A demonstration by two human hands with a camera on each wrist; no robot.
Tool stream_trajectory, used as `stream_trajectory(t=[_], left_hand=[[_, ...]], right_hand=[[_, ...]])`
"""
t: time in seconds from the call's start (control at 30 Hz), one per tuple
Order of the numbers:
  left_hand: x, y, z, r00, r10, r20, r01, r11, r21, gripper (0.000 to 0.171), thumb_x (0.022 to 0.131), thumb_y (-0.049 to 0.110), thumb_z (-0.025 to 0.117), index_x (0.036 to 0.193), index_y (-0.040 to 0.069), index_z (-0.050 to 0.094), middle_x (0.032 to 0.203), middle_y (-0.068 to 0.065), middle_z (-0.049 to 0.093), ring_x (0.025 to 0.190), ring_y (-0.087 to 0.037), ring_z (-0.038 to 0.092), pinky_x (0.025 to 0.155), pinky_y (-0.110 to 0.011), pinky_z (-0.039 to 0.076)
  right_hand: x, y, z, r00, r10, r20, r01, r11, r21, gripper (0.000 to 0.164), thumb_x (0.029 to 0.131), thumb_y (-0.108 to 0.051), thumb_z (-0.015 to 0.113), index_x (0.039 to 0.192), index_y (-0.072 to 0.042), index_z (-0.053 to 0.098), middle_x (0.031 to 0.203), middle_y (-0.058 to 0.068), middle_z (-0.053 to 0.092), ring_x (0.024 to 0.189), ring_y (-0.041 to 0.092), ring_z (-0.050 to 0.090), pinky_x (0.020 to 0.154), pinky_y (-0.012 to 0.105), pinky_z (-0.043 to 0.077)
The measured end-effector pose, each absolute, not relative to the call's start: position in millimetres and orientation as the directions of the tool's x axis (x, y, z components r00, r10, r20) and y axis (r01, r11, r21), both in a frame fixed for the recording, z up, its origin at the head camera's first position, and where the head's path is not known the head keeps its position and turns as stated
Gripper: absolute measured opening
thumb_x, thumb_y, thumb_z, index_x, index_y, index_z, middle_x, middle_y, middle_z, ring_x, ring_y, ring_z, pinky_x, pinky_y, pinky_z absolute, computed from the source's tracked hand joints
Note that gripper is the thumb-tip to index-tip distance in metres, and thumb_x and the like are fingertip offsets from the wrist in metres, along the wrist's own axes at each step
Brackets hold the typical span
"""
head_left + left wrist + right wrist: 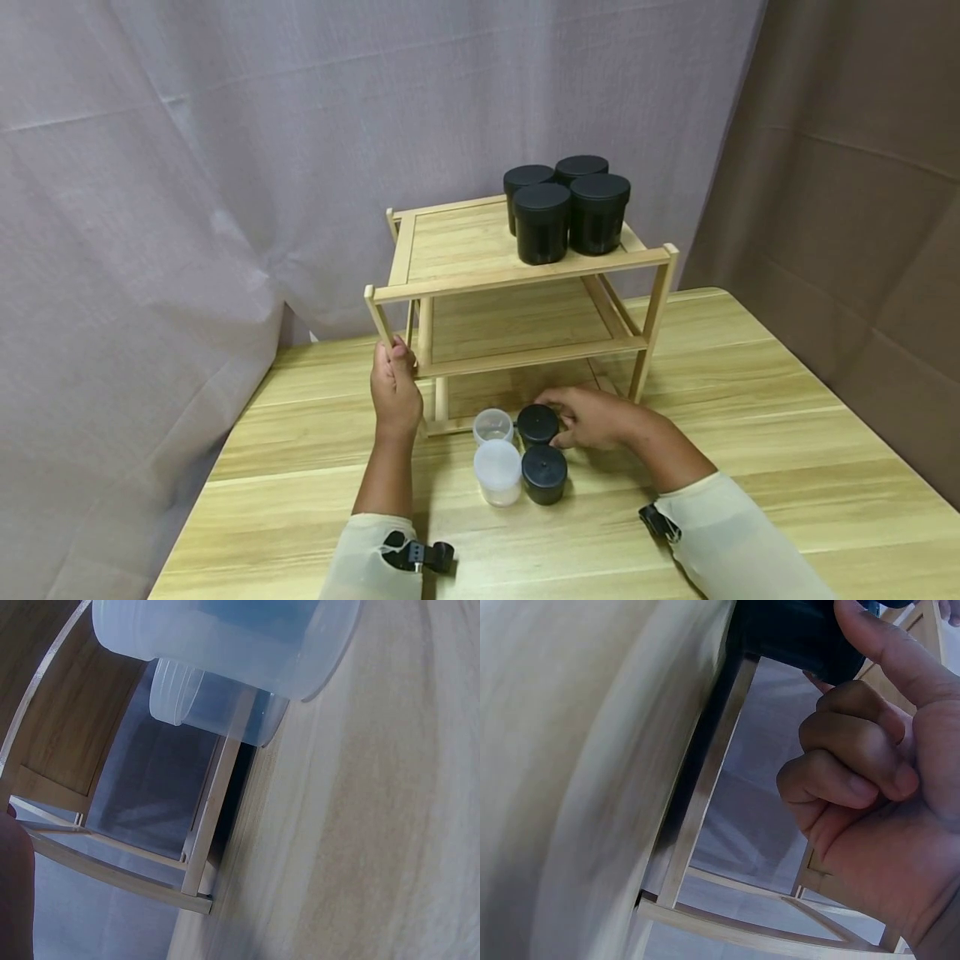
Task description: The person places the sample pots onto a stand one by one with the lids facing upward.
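Observation:
My left hand (395, 390) grips the left front post of a wooden tiered shelf (465, 287). Before the shelf's lowest tier, my right hand (596, 417) pinches the rear black jar (538, 423) between thumb and index finger. In the right wrist view the other fingers (847, 742) of that hand are curled into the palm. A second black jar (544, 475) stands just in front of the pinched one. To their left are two translucent jars, the rear one (492, 425) partly hidden by the front one (498, 471). Both translucent jars show large in the left wrist view.
Several black lidded jars (542, 223) are grouped at the right of the shelf's top tier. The shelf stands on a wood-grain table (720, 383). Grey cloth (225, 167) hangs behind, and a brown curtain (847, 208) hangs at the right.

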State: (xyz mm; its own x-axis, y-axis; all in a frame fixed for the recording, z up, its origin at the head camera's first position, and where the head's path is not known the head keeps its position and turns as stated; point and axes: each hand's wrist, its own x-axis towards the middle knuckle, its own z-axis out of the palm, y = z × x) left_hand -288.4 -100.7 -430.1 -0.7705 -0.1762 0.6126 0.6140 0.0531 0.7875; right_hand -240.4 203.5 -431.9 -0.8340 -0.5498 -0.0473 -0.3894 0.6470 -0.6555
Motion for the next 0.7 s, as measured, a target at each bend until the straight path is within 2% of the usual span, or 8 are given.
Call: stream_trajectory(t=[0.5,0.7], left_hand=[[-286.5,-100.9,-430.4,-0.781,-0.170,0.601,0.601,0.057,0.797,0.078,0.107,0.060,0.038,0.113,-0.017,0.046,0.079,0.001,0.041,0.072,-0.007,0.039,0.066,-0.018,0.037],[-287.4,-100.6,-430.5,-0.769,-0.172,0.616,0.616,0.063,0.786,0.077,0.106,0.062,0.039,0.111,-0.014,0.048,0.078,0.001,0.041,0.072,-0.007,0.040,0.064,-0.022,0.038]], right_hand=[[-238.3,206.0,-424.9,-0.865,-0.499,-0.046,-0.349,0.666,-0.659,0.060,0.084,-0.010,0.093,0.133,0.006,0.063,0.071,-0.006,0.054,0.065,0.006,0.050,0.060,0.022,0.041],[-235.1,205.3,-420.2,-0.878,-0.477,-0.039,-0.353,0.701,-0.620,0.060,0.083,-0.016,0.094,0.131,0.004,0.064,0.071,-0.005,0.056,0.063,0.007,0.051,0.059,0.023,0.041]])
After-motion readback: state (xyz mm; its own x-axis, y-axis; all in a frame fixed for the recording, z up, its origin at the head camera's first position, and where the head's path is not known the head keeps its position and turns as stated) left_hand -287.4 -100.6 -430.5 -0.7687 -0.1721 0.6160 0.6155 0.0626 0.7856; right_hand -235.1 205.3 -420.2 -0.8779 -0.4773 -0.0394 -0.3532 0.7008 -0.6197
